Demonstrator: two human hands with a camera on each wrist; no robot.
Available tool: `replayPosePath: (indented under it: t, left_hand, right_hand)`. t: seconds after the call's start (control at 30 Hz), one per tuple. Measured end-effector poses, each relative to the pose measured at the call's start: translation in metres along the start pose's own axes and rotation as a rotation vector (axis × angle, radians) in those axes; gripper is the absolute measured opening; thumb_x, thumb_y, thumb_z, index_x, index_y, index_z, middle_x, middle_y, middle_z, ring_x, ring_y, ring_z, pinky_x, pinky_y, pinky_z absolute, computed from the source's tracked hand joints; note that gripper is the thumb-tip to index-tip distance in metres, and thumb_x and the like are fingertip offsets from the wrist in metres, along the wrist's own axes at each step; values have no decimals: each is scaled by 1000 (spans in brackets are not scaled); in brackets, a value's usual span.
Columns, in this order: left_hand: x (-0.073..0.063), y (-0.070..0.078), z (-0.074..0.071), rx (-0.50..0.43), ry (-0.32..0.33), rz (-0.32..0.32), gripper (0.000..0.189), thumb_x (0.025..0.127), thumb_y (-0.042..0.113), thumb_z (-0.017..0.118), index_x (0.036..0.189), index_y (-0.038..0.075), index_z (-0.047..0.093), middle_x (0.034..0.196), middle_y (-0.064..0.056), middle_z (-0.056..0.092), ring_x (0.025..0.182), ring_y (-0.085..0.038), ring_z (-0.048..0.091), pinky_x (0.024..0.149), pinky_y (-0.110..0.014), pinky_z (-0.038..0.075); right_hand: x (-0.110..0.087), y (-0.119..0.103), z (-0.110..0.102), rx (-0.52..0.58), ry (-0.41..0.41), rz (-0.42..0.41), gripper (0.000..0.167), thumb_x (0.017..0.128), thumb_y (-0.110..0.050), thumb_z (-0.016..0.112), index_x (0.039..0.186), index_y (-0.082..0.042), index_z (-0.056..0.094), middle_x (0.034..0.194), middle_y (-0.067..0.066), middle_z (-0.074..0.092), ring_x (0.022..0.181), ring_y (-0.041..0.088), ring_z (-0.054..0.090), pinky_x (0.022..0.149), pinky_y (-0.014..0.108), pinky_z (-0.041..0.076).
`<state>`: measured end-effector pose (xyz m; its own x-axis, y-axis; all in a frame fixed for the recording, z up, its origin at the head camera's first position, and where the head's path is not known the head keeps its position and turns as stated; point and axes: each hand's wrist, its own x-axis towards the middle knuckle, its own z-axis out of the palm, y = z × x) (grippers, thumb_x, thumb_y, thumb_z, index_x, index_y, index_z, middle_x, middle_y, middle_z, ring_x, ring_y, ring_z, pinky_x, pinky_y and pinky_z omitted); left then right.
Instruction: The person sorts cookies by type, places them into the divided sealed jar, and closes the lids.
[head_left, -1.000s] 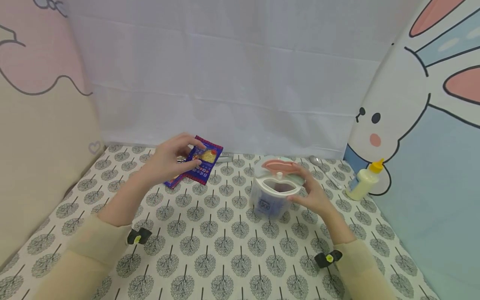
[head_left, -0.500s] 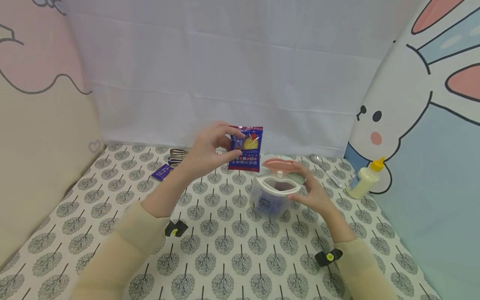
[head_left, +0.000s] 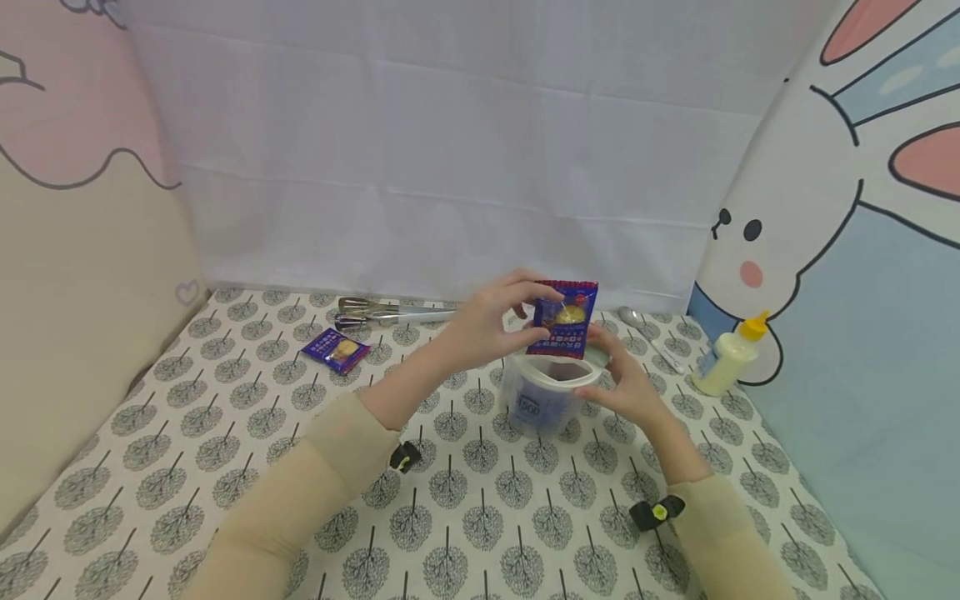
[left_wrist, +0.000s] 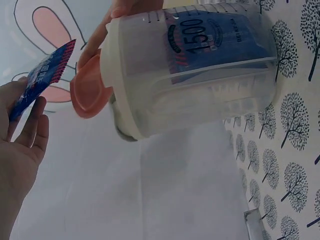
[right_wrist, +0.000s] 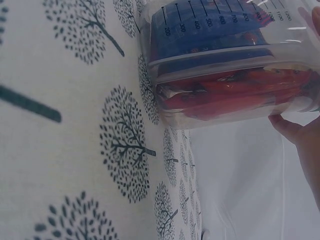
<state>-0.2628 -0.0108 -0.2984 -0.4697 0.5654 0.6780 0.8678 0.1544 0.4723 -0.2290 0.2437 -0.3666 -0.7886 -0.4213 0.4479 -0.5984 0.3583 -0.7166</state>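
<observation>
My left hand pinches a blue snack packet with red crimped ends by its left edge, thumb in front. The packet hangs upright just above the mouth of a clear storage jar. Around the jar's pale rim curl the fingers and thumb of my right hand, steadying it on the table. In the left wrist view, the orange flip cap stands raised, and the packet is apart from the jar. Through the jar wall, the right wrist view shows a blue wrapper and a red one inside.
A second blue packet lies at the left. Behind it are long-handled metal utensils, partly screened by my left arm. A spoon and a yellow-capped squeeze bottle are right of the jar. Fabric walls enclose the table.
My left hand has carried the packet rightward from beside the other packet, raising it and then lowering it over the jar. The right hand and the jar have stayed put.
</observation>
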Motion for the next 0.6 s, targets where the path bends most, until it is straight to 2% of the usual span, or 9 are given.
replayPosePath:
  t: [0.07,0.13,0.27,0.3,0.33,0.43,0.5,0.6]
  left_hand:
    - [-2,-2,7,-12,-29,15,44,80,10,74,121,7,59,126,-5,55,103,-12,57,85,-24,52]
    - [-4,-5,13,-21,-56,18,46,79,11,75,122,5,59,127,-7,54,108,-14,55,90,-24,51]
    - [-9,-9,22,72,-92,31,51,76,20,78,122,6,60,128,-6,55,118,-15,49,102,-24,42]
    - [-10,-10,23,106,-98,43,53,75,23,79,121,7,61,127,-5,55,119,-16,48,104,-24,40]
    - [-11,-11,25,143,-105,54,55,73,26,80,121,7,61,127,-5,56,120,-16,46,107,-25,36]
    - [-15,-17,28,206,-121,92,63,67,35,83,120,9,62,126,-3,58,122,-17,45,111,-29,31]
    - [-19,-19,30,223,-131,105,66,64,40,84,120,11,62,126,-3,58,122,-17,45,111,-32,31]
    - [-26,-23,34,271,-146,119,69,62,47,83,119,14,64,124,-1,60,120,-17,45,109,-34,34]
  right_hand:
    - [-1,4,0,0,8,42,92,69,9,74,146,-4,25,141,6,42,125,1,38,104,62,31]
    - [-1,11,0,-6,9,71,95,69,8,75,148,-8,25,143,17,39,130,11,37,106,63,30]
    - [-2,26,0,0,7,87,97,70,2,77,149,-18,24,148,16,34,136,32,31,107,63,27]
    - [-3,28,0,3,7,81,96,71,0,78,149,-18,24,148,14,34,136,33,30,107,64,26]
    - [-3,29,0,5,7,77,95,71,-2,79,149,-19,26,148,13,34,135,32,31,107,64,27]
    - [-3,30,0,4,14,65,93,70,-2,79,147,-16,29,146,12,36,134,17,34,106,63,28]
    - [-3,30,0,-4,19,55,94,69,2,78,147,-14,28,146,11,36,131,5,34,106,62,30]
    - [-3,26,0,-8,19,22,97,67,9,76,147,-10,25,145,2,37,128,-3,33,104,64,31]
